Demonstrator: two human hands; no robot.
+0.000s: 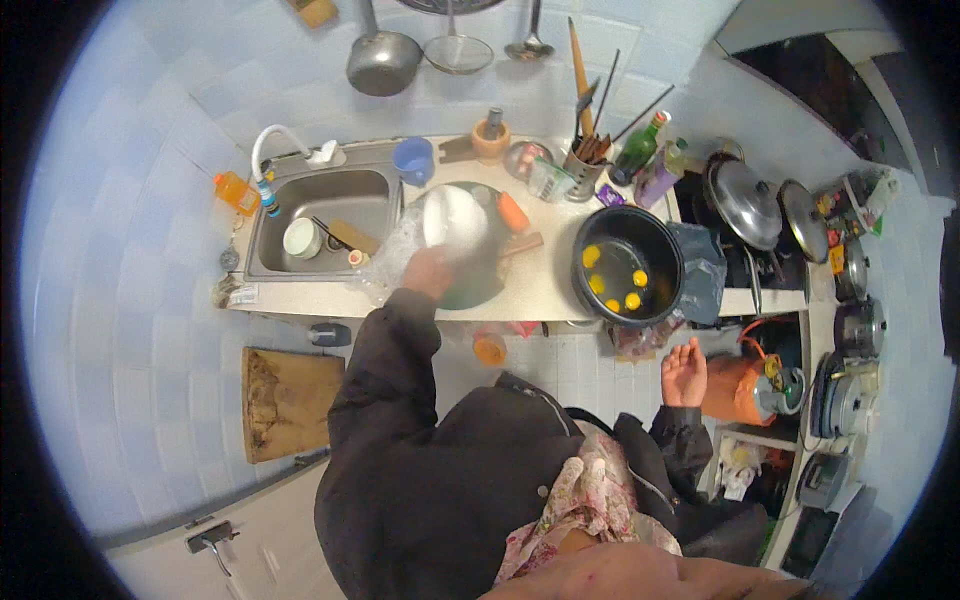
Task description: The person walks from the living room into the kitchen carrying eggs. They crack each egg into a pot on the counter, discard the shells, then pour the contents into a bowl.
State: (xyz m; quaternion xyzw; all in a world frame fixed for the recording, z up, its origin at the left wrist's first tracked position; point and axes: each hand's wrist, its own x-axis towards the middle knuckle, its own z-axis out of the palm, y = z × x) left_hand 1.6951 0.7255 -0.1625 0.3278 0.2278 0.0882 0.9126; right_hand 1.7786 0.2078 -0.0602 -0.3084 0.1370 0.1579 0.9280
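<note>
My left hand (429,271) is blurred at the near side of a white rounded thing (457,217), perhaps a bowl, on a round green board (476,296); its fingers and grip cannot be made out. Clear plastic (390,255) lies left of it. A carrot piece (513,213) rests on the board's right part, with a brown wooden-looking piece (521,244) nearer me. My right hand (682,373) is held palm up below the counter edge, fingers apart and holding nothing. Above it on the counter stands a black pot (628,262) with several egg yolks (633,301) in it.
A steel sink (322,187) with a white bowl (302,238) is at the left. Behind the board stand a blue cup (414,160) and a mortar (490,140). Bottles (637,150) and a utensil holder (583,176) stand behind the pot. Lidded cookware (742,202) occupies the stove at the right.
</note>
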